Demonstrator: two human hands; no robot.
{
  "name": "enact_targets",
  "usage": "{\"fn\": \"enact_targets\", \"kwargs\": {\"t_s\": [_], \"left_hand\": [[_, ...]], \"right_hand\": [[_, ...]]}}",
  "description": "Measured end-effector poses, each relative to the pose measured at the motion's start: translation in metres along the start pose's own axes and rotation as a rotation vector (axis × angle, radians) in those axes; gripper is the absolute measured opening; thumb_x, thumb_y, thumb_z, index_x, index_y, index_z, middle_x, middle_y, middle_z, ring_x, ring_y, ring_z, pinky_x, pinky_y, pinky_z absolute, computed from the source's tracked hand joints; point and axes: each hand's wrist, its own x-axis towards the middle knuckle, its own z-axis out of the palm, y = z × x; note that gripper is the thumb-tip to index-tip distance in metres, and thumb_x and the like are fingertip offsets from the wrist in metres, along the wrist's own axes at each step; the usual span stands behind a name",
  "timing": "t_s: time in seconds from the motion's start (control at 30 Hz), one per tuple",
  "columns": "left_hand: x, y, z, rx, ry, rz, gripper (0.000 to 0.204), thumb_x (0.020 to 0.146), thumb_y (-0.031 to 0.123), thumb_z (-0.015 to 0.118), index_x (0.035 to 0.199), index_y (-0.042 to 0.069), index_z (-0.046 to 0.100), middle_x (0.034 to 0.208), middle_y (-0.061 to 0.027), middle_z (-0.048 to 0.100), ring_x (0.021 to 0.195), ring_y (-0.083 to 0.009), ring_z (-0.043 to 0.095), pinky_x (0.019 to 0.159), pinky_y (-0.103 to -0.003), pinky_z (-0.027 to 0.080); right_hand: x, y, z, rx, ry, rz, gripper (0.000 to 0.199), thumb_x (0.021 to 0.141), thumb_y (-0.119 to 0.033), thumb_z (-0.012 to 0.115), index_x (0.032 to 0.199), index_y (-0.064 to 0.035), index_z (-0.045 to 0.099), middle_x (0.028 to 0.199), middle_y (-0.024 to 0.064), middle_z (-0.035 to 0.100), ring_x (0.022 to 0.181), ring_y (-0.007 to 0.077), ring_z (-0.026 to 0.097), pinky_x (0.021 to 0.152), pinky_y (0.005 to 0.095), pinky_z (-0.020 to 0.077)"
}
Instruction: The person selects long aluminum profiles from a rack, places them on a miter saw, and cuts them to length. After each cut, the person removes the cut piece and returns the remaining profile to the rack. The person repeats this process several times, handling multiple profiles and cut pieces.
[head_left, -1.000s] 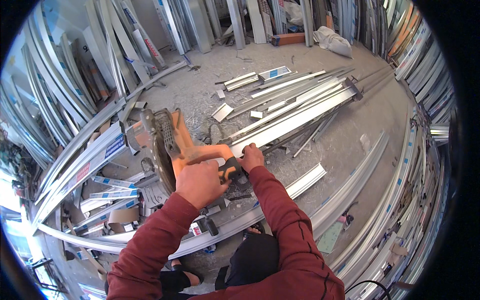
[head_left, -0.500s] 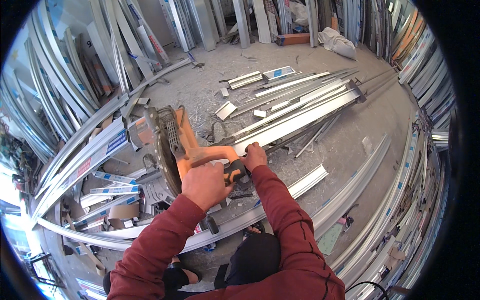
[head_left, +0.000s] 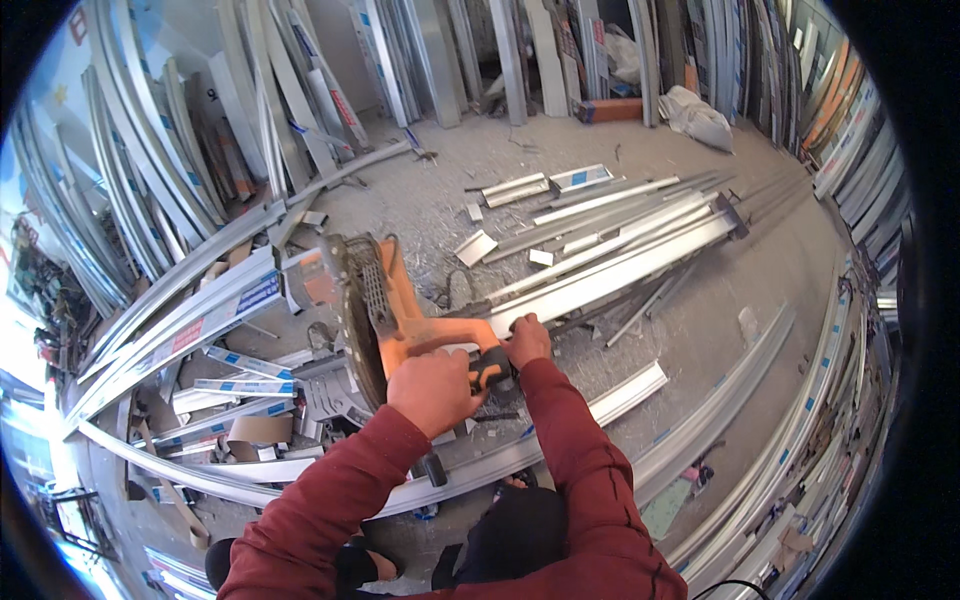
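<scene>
An orange and black miter saw point(head_left: 402, 300) with a large round blade stands left of the middle. My left hand point(head_left: 436, 388) is closed around its orange and black handle. Just beyond the handle, my right hand point(head_left: 527, 342) grips the near end of a wide pale aluminium profile point(head_left: 625, 272), fingertips bent over its edge. That profile runs away from the saw to the upper right, ending by a dark stop point(head_left: 733, 216). The thumb side of my right hand and the blade's lower part are partly hidden.
Short aluminium offcuts point(head_left: 515, 190) lie beyond the profile, and more scraps point(head_left: 245, 385) pile up left of the saw. A long profile point(head_left: 455, 483) crosses the floor before my feet. Tall metal lengths point(head_left: 435, 60) lean along the walls; a white sack point(head_left: 697, 118) lies far right.
The whole view has shifted, so everything sits slightly lower and farther right. Both hands keep their places on the saw handle and the profile.
</scene>
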Motion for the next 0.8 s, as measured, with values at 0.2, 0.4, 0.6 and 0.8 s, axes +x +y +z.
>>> {"fn": "enact_targets", "kwargs": {"t_s": [0.2,0.4,0.6,0.8], "left_hand": [[-0.004,-0.004,-0.001,-0.026,-0.032,-0.019,0.045,0.075,0.048,0.07,0.09,0.006,0.063,0.084,-0.0125,0.067,0.076,-0.0287,0.068,0.065,-0.04,0.054],[-0.005,-0.002,0.003,-0.045,-0.003,0.006,0.043,0.075,0.045,0.071,0.087,0.005,0.062,0.082,-0.0139,0.067,0.074,-0.0298,0.068,0.064,-0.041,0.054],[-0.009,0.0,0.008,-0.044,0.022,0.014,0.04,0.075,0.042,0.071,0.087,0.005,0.062,0.081,-0.0139,0.066,0.073,-0.0304,0.067,0.064,-0.041,0.054],[-0.011,0.002,0.011,-0.039,0.004,0.02,0.041,0.075,0.041,0.071,0.088,0.004,0.062,0.083,-0.0146,0.066,0.075,-0.0299,0.068,0.065,-0.04,0.054]], "right_hand": [[0.0,-0.01,-0.002,0.002,-0.004,-0.011,0.047,0.06,-0.035,0.088,0.088,-0.003,0.069,0.099,0.017,0.06,0.093,0.0348,0.061,0.083,0.0429,0.0504],[0.0,-0.007,-0.003,-0.019,-0.013,0.002,0.046,0.062,-0.036,0.087,0.089,-0.0035,0.068,0.1,0.0159,0.059,0.094,0.0338,0.061,0.083,0.0428,0.0501],[0.0,-0.004,-0.001,-0.025,-0.014,-0.007,0.045,0.063,-0.034,0.086,0.091,-0.0042,0.068,0.099,0.0154,0.059,0.093,0.0336,0.061,0.083,0.0424,0.0499],[0.0,-0.006,0.001,-0.033,-0.001,-0.008,0.044,0.062,-0.034,0.087,0.089,-0.0043,0.067,0.099,0.0148,0.059,0.093,0.0333,0.061,0.083,0.0418,0.0496]]}}
